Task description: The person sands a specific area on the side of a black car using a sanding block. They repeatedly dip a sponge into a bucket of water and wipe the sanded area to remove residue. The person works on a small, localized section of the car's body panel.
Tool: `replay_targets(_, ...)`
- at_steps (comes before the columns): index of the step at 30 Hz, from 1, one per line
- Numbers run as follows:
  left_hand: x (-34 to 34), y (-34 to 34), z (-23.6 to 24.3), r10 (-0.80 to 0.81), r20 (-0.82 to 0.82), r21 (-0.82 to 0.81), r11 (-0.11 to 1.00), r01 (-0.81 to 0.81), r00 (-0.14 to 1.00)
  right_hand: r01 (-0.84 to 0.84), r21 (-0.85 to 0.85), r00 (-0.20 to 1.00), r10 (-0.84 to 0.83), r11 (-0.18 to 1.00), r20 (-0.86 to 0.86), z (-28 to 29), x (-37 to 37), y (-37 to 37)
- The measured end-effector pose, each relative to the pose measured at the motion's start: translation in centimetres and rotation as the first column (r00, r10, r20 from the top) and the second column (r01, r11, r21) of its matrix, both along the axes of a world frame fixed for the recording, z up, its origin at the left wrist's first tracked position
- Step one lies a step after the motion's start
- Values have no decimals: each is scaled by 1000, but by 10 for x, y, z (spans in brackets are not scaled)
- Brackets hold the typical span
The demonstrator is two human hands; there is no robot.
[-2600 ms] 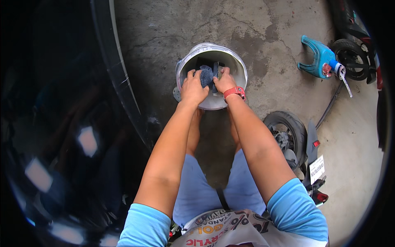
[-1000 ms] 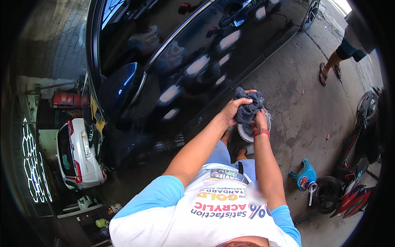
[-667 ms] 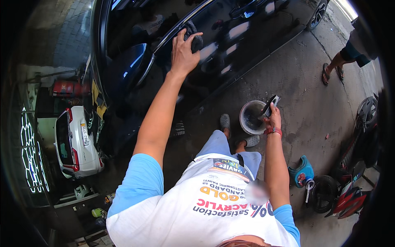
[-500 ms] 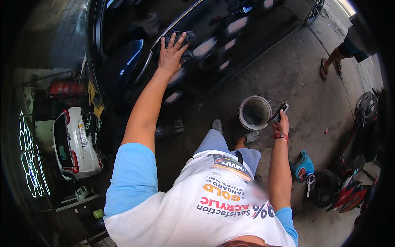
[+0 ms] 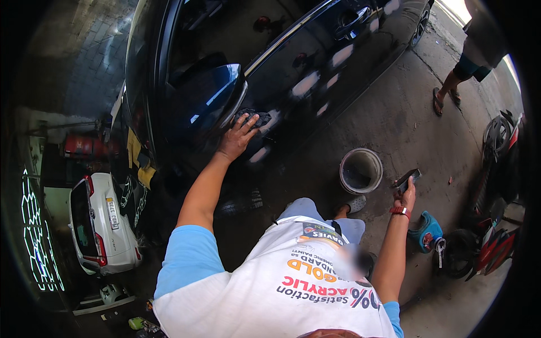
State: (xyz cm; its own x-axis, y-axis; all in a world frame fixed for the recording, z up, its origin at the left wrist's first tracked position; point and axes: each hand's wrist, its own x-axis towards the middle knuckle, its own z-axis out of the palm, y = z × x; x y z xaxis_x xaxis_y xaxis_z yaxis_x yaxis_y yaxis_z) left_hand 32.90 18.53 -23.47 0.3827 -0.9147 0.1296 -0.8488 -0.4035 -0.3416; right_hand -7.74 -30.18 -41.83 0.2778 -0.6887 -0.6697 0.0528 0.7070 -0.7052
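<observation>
My left hand (image 5: pixel 236 138) lies over a dark grey cloth (image 5: pixel 260 116) against the black car door (image 5: pixel 315 112), just beside the side mirror (image 5: pixel 200 96), its fingers spread. The door carries several pale, patchy spots (image 5: pixel 304 83). My right hand (image 5: pixel 404 194) grips a dark, flat block (image 5: pixel 407 178) to the right of a pale bucket (image 5: pixel 379 169). Dark liquid or shadow fills the bucket's bottom; which, I cannot tell.
Another person (image 5: pixel 479 56) in sandals stands at upper right. Motorbikes (image 5: pixel 490 186) and a blue plastic item (image 5: pixel 422 228) line the right side. Behind on the left are a white car (image 5: pixel 107 225), a red tank (image 5: pixel 84 146) and yellow cloths (image 5: pixel 143 169). Concrete floor (image 5: pixel 394 112) runs along the door.
Both hands were in the bucket; they have separated. My left hand took the cloth to the door and has since slid down it. My right hand moved out beside the bucket with the block.
</observation>
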Motion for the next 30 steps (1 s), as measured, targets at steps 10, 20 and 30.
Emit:
replay_targets(10,-37,104,13,151,-346,-78,979,-188,926,-133,8,959,127,991,253,53,84,207)
replay_targets(20,-3,25,-9,-19,-177,-92,996,3,984,-294,71,941,276,953,196,74,99,346)
replay_targets(30,24,-48,-28,-196,73,-22,980,198,978,-261,108,950,236,959,203,61,65,312)
